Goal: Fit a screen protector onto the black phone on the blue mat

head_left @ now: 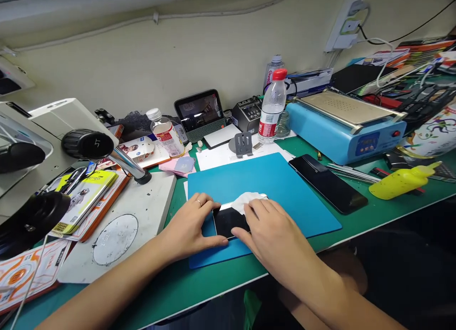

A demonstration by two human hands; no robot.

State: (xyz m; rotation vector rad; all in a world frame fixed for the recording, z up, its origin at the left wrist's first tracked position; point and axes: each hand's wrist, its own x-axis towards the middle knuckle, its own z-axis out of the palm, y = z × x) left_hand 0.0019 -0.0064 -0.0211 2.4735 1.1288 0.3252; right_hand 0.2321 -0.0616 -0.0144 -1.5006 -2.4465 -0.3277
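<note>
A black-screened phone (228,221) lies on the blue mat (249,173) in front of me. My left hand (194,225) grips its left end, thumb along the near edge and fingers at the far edge. On the phone's right part, my right hand (269,225) pinches a crumpled white wipe (245,200) against the glass. The right thumb rests close to the near edge. My right hand covers the phone's right end. Right of the mat lies a larger dark phone or glass panel (327,183).
A blue heating plate machine (345,125) stands at the back right, near a yellow squeeze bottle (402,181) and tweezers (352,173). Two plastic bottles, one red-capped (272,106) and one white-capped (166,135), stand behind the mat. A microscope stand (156,192) occupies the left.
</note>
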